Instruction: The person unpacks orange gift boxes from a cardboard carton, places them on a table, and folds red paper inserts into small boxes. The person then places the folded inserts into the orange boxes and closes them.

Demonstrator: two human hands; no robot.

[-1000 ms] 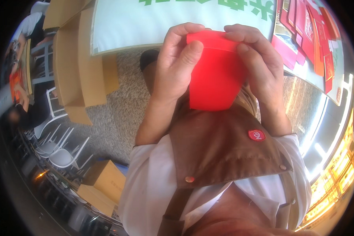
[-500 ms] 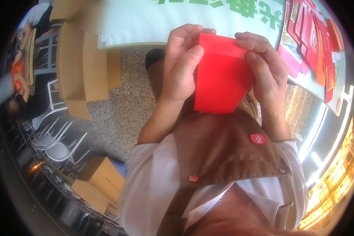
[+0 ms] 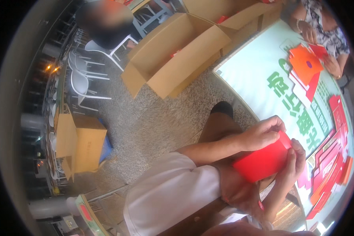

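Note:
A plain red paper envelope (image 3: 262, 160) is held up over my lap by both hands, its flap end toward the table. My left hand (image 3: 264, 133) pinches one upper corner between thumb and fingers. The other upper corner is gripped by my right hand (image 3: 295, 158), thumb on the near face. The far side of the envelope is hidden. Beyond my hands is the white table (image 3: 249, 65) with green lettering, and near my right hand lies a spread of red and pink envelopes (image 3: 330, 167).
Across the table a person's hands (image 3: 331, 65) hold a red envelope beside a pile of orange and red ones (image 3: 305, 65). Large open cardboard boxes (image 3: 177, 55) stand left of the table. Another carton (image 3: 88, 143) and white chairs (image 3: 80, 82) are farther left.
The view has swung to the left, so my hands and the table now appear farther right. The cartons and the other person's hands have come into fuller view. Both hands still hold the red envelope.

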